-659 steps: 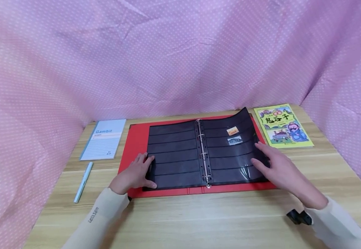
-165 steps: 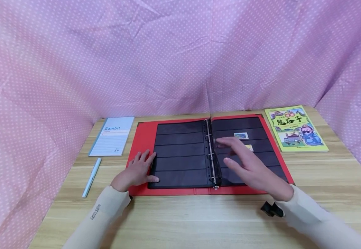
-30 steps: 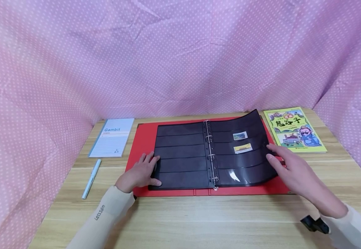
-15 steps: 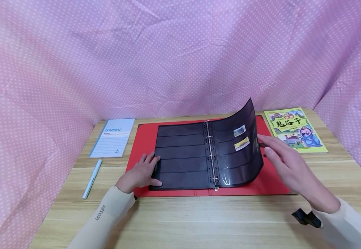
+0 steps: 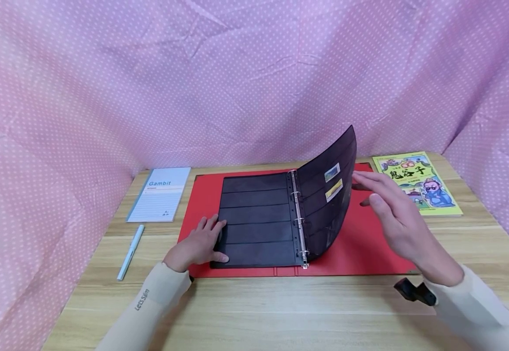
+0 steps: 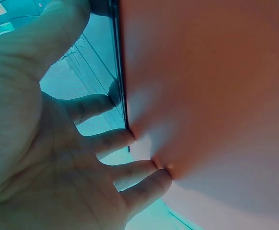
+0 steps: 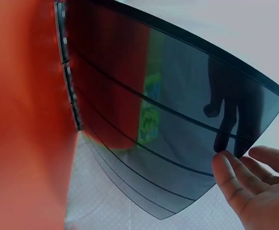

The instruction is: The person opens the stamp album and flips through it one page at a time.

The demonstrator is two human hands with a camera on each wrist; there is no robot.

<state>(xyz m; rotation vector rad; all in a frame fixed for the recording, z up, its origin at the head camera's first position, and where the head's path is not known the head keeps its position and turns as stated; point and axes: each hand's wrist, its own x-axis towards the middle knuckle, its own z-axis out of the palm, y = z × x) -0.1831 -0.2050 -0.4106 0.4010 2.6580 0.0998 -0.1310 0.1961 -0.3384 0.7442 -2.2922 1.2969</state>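
A red ring-binder stamp album (image 5: 381,248) lies open on the table. My left hand (image 5: 198,246) rests spread on its left side, thumb on the black pocket page (image 5: 256,214) and fingertips on the red cover in the left wrist view. On the right, a black pocket page (image 5: 320,207) stands up curved from the rings (image 5: 298,219). It bears two small stamps, one bluish (image 5: 332,172) and one yellow (image 5: 334,190). My right hand (image 5: 395,214) touches that page's outer edge with extended fingers, also in the right wrist view (image 7: 259,191). Bare red cover shows beneath.
A light blue notebook (image 5: 160,195) and a pale blue pen (image 5: 130,252) lie left of the album. A yellow comic-style book (image 5: 419,183) lies at the back right. Pink dotted cloth (image 5: 254,83) hangs behind the wooden table (image 5: 281,312).
My right hand has moved left and up, and the right page has risen from nearly flat to steeply upright. The left hand has stayed in place over the last second.
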